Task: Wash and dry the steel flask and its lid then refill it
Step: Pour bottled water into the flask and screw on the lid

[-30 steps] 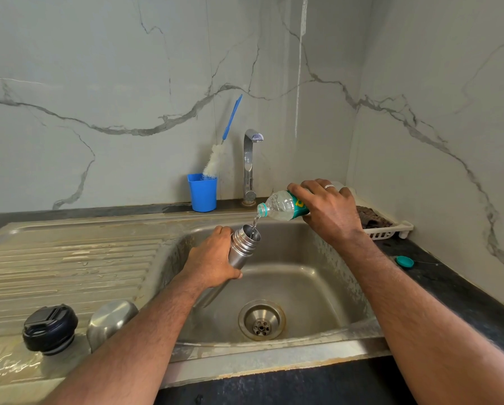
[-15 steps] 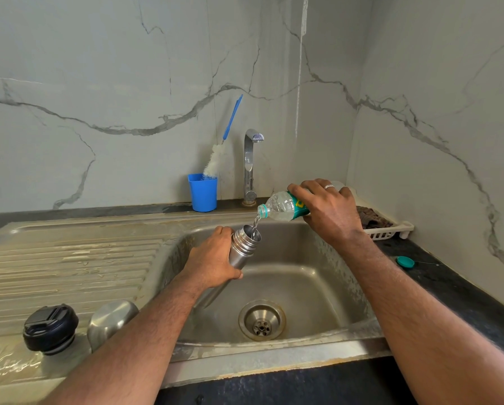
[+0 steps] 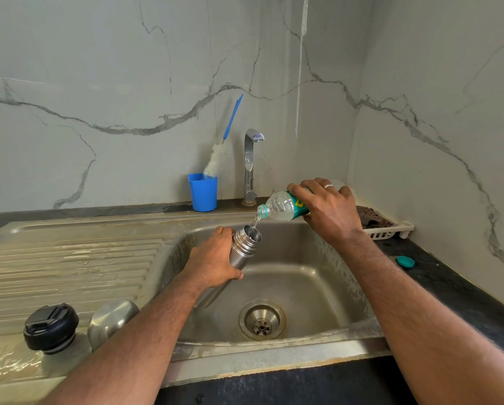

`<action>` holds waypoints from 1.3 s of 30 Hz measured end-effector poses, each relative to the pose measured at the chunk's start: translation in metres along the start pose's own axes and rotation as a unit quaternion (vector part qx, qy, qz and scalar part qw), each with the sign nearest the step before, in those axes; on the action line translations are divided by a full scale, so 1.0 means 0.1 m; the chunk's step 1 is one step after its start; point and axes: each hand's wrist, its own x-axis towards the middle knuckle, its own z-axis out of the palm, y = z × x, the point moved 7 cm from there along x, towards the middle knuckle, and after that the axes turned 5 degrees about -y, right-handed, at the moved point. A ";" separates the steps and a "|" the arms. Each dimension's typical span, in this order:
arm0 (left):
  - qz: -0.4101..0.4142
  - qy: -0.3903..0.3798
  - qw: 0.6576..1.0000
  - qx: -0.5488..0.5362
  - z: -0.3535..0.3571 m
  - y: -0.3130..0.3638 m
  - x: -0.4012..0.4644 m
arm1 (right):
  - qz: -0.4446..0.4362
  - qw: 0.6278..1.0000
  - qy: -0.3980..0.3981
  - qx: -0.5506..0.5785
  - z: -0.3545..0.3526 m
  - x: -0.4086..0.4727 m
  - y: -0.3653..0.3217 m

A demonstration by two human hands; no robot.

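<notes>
Two hands busy: left hand (image 3: 215, 258) wrapped round the tilted steel flask (image 3: 243, 244), right hand (image 3: 329, 210) gripping a green-labelled plastic bottle (image 3: 280, 206), its print unreadable, water streaming in.

Soft, even daylight fills my view; shadows are faint. A bright streak of glare runs down the wall (image 3: 301, 68). My sink (image 3: 274, 363) gleams dully. Edges bow from the wide lens; focus stays sharp.

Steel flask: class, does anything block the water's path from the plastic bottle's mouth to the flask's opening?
Nothing visible does. The plastic bottle pours a clear stream straight into the uncapped steel flask; both lids lie aside.
</notes>
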 end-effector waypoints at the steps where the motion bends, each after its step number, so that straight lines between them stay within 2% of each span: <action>1: 0.000 0.001 1.000 0.000 0.00 0.00 0.00 | 0.001 1.000 0.001 0.000 0.00 0.00 0.00; 39: 0.002 0.001 1.000 -0.004 -0.01 0.00 -0.02 | 0.002 1.000 0.017 -0.009 0.02 0.03 0.05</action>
